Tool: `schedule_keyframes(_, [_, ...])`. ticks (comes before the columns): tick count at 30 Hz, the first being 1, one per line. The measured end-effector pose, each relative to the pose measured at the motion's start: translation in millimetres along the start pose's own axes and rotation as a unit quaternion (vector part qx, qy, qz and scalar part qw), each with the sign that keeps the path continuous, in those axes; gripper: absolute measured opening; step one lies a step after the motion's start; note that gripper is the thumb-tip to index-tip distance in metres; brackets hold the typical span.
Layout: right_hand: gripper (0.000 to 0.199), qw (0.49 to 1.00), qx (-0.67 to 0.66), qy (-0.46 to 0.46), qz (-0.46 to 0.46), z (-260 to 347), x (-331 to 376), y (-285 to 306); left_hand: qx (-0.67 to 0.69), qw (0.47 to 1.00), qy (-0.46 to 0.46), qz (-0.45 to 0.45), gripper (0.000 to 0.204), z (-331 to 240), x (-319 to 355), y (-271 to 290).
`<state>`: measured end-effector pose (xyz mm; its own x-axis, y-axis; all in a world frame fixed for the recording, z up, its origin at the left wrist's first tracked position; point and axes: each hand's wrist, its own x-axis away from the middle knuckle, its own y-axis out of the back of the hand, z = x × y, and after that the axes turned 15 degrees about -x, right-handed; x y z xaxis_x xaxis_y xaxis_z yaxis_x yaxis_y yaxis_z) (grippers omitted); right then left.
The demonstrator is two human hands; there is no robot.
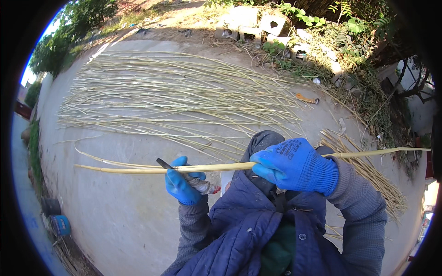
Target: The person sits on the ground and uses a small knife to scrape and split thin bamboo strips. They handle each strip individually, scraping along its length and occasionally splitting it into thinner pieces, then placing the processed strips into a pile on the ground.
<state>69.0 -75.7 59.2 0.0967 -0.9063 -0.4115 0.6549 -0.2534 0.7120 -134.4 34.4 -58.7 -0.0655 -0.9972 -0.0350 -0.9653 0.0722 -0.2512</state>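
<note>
The right hand (294, 164) is clenched around a long yellow stalk (138, 169), steadying it level across the knee (263, 140); the left hand (183, 180) grips a knife (166, 164), blade against the stalk.

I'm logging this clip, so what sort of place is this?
Probably an outdoor work yard: bare concrete ground, long cut stalks spread flat across it, and weeds with rubble along the edge.

Head-worn fisheye, downward, close
</note>
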Motion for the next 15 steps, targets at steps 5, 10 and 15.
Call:
schedule_keyframes(5, [0.018,0.992,-0.023,-0.06,0.104,-5.9,1.2,-1.5,0.021,0.989,-0.01,0.144,0.055,10.4,0.2,4.1])
schedule_keyframes(10, [0.019,0.986,-0.05,-0.104,0.123,-2.3,-4.6,8.2,-0.022,1.0,0.003,0.002,0.054,10.2,-5.6,9.2])
schedule_keyframes(15, [0.018,0.986,-0.033,-0.088,0.141,-3.1,-1.7,-2.9,-0.066,0.989,0.014,0.129,0.05,12.5,4.9,3.2])
